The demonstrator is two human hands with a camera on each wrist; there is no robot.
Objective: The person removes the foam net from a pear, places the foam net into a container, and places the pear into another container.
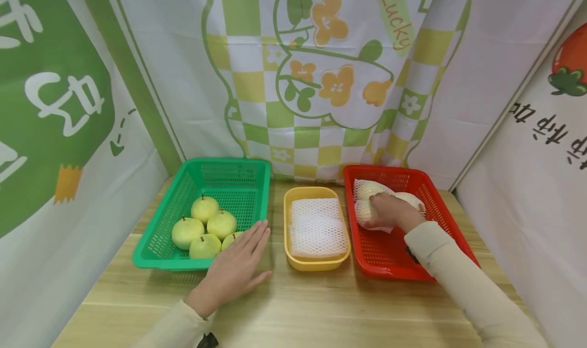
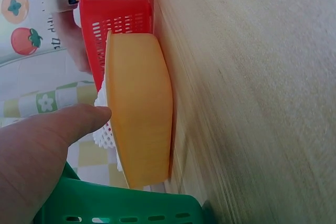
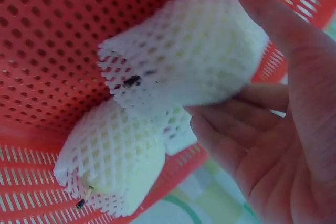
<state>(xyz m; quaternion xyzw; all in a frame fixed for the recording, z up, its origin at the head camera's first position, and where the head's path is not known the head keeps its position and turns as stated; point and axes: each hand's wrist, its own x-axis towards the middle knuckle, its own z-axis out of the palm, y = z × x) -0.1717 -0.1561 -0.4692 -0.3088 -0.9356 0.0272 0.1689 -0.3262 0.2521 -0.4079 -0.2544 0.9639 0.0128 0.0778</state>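
Observation:
My right hand (image 1: pixel 390 210) reaches into the red basket (image 1: pixel 390 266) and curls over a pear wrapped in white foam net (image 1: pixel 364 214). In the right wrist view, the fingers (image 3: pixel 226 129) and thumb hold that wrapped pear (image 3: pixel 194 56), with a second wrapped pear (image 3: pixel 115 156) lying just below it on the red mesh (image 3: pixel 47 40). My left hand (image 1: pixel 238 266) lies flat on the table, fingers straight, at the front right corner of the green basket (image 1: pixel 151 259). It holds nothing. Several bare yellow-green pears (image 1: pixel 205 208) sit in that basket.
A yellow tray (image 1: pixel 316 264) with stacked white foam nets (image 1: pixel 316 225) stands between the two baskets; in the left wrist view the yellow tray (image 2: pixel 139 108) shows beside the thumb (image 2: pixel 47 135). Printed curtains enclose the wooden table (image 1: pixel 321 307) on three sides.

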